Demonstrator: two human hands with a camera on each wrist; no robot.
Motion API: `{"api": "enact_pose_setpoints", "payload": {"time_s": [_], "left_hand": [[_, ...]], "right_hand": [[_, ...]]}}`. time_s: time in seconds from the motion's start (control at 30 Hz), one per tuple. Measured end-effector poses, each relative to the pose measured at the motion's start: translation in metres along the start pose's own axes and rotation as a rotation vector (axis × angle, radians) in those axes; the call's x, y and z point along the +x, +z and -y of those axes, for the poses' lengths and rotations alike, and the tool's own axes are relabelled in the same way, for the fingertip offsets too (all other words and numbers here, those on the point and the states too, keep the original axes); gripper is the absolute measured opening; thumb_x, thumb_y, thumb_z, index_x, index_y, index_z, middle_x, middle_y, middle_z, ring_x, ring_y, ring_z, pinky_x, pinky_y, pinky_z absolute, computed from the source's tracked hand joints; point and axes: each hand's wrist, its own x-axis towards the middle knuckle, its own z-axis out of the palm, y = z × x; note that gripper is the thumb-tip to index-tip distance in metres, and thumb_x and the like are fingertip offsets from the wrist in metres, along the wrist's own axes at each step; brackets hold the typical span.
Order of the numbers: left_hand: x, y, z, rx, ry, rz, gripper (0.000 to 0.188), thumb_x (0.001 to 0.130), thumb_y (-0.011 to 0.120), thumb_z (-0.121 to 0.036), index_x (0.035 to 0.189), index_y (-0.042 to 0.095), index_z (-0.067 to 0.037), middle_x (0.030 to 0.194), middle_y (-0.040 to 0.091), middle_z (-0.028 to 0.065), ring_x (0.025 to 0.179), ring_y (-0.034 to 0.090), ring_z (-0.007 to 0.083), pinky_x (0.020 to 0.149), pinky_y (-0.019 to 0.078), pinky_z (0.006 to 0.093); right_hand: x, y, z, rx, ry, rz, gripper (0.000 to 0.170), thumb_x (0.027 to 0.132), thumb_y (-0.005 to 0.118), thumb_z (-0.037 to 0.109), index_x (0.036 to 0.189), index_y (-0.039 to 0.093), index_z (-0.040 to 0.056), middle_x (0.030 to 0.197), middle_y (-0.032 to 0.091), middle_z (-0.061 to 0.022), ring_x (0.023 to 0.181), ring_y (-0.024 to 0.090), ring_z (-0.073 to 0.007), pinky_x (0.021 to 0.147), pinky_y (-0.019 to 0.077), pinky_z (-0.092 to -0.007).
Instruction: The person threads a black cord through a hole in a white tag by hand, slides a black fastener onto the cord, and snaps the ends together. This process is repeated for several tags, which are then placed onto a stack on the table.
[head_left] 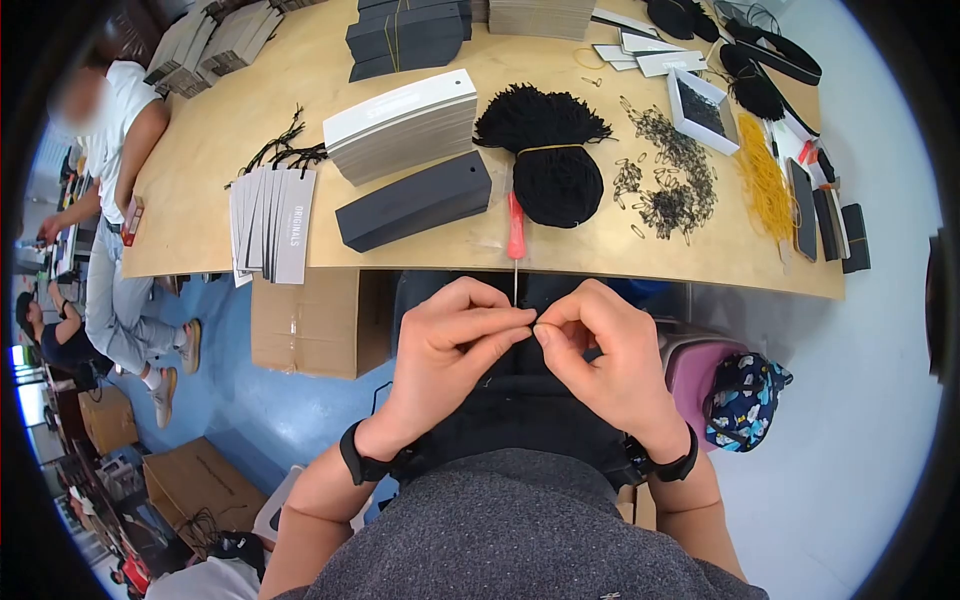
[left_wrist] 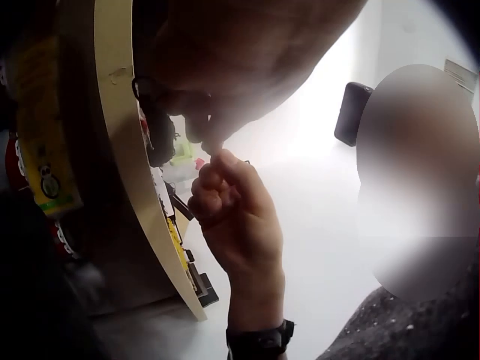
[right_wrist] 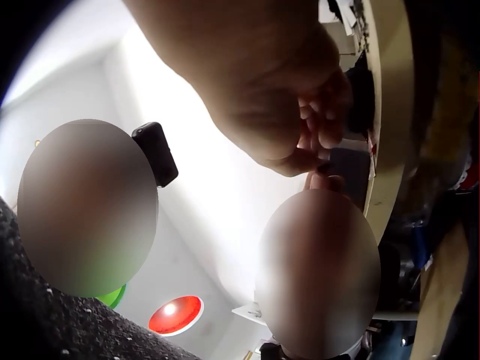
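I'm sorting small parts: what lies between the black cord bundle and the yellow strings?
Scattered small dark pins and, farther back, a white box lie between the black cord bundle and yellow strings in the head view.

Yellow strands (head_left: 765, 185) are brightening a tan table (head_left: 420, 250), where a tool (head_left: 516, 230) is flashing its red handle and a black bundle (head_left: 560, 190) is sporting a yellow band (head_left: 550, 148). White tags (head_left: 290, 225) are trailing black cords (head_left: 295, 152). The floor (head_left: 285, 400) is gleaming blue, a navy bag (head_left: 748, 400) is displaying a white and light-blue print, and black wristbands (head_left: 352, 455) are complementing a grey shirt (head_left: 500, 530) flecked with white.
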Motion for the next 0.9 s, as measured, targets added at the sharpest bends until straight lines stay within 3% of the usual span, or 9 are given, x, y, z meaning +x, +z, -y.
{"api": "enact_pose_setpoints", "payload": {"time_s": [0.13,0.27,0.33,0.37,0.4,0.47,0.5,0.73,0.9], "left_hand": [[-0.002,0.0,-0.001,0.068,0.082,-0.029,0.018,0.08,0.076,0.003,0.097,0.077,-0.004,0.091,0.064,0.0045,0.08,0.058,0.0094,0.063,0.0448,0.024],[0.001,-0.005,-0.002,-0.279,-0.239,0.053,0.011,0.087,0.073,-0.002,0.097,0.073,0.0,0.09,0.064,0.0013,0.078,0.057,0.006,0.067,0.044,0.021],[0.002,-0.006,-0.001,-0.48,-0.338,0.068,0.01,0.09,0.07,-0.004,0.099,0.071,0.001,0.09,0.065,-0.0007,0.077,0.057,0.0032,0.067,0.0441,0.0201],[0.003,-0.008,-0.003,-0.538,-0.396,0.111,0.011,0.093,0.069,-0.006,0.1,0.07,0.001,0.09,0.065,-0.0011,0.078,0.056,0.0024,0.069,0.0445,0.0195],[0.003,-0.009,-0.004,-0.597,-0.454,0.157,0.012,0.095,0.067,-0.008,0.102,0.069,0.002,0.091,0.065,-0.0015,0.08,0.056,0.0017,0.071,0.0448,0.019],[0.002,-0.01,-0.002,-0.583,-0.468,0.192,0.012,0.095,0.067,-0.008,0.102,0.069,0.001,0.091,0.066,-0.0014,0.081,0.056,0.0015,0.072,0.045,0.0188],[0.002,-0.01,-0.002,-0.57,-0.48,0.224,0.012,0.095,0.066,-0.008,0.103,0.069,0.001,0.091,0.066,-0.0013,0.082,0.056,0.0014,0.072,0.0452,0.0187],[0.001,-0.01,-0.004,-0.673,-0.473,0.172,0.014,0.097,0.064,-0.009,0.108,0.067,0.0,0.091,0.067,-0.0009,0.08,0.056,0.0017,0.07,0.0455,0.0188],[0.003,-0.014,0.001,-0.757,-0.553,0.231,0.014,0.098,0.063,-0.012,0.106,0.067,-0.001,0.093,0.069,0.0019,0.083,0.057,0.003,0.073,0.0457,0.0185]], "right_hand": [[-0.001,-0.003,-0.005,0.215,0.214,0.117,0.008,0.087,0.072,0.006,0.092,0.067,0.0019,0.076,0.058,-0.0031,0.058,0.055,-0.0092,0.056,0.0444,-0.0236],[0.0,-0.009,-0.009,0.348,0.261,0.159,0.009,0.088,0.072,0.005,0.096,0.068,0.0026,0.079,0.059,-0.0036,0.06,0.056,-0.0087,0.057,0.0439,-0.0227],[0.003,-0.014,-0.003,0.049,-0.037,0.013,0.011,0.088,0.071,0.003,0.099,0.069,0.0034,0.085,0.059,-0.0051,0.063,0.058,-0.0093,0.058,0.0459,-0.0241],[0.005,-0.012,-0.001,0.018,-0.128,-0.028,0.019,0.082,0.073,-0.001,0.1,0.069,0.0043,0.089,0.059,-0.0064,0.069,0.061,-0.0145,0.06,0.0491,-0.028],[0.006,-0.013,-0.002,0.019,-0.126,-0.03,0.019,0.082,0.073,-0.001,0.1,0.069,0.0043,0.089,0.059,-0.0064,0.069,0.061,-0.0145,0.06,0.0491,-0.028],[0.011,-0.014,-0.004,-0.23,-0.431,0.014,0.027,0.075,0.074,-0.002,0.1,0.069,0.0053,0.09,0.058,-0.0068,0.075,0.062,-0.0211,0.062,0.0515,-0.0318],[0.012,-0.014,-0.007,-0.261,-0.47,0.037,0.031,0.07,0.075,-0.001,0.099,0.068,0.0059,0.091,0.058,-0.0066,0.079,0.062,-0.0245,0.064,0.0521,-0.034],[0.014,-0.013,-0.005,-0.36,-0.537,0.082,0.03,0.071,0.075,0.002,0.099,0.067,0.005,0.091,0.058,-0.0069,0.08,0.062,-0.0248,0.068,0.0516,-0.0362],[0.011,-0.008,-0.009,-0.275,-0.431,0.005,0.026,0.072,0.075,0.002,0.096,0.066,0.0049,0.091,0.058,-0.007,0.081,0.061,-0.0251,0.069,0.0513,-0.0371]]}}
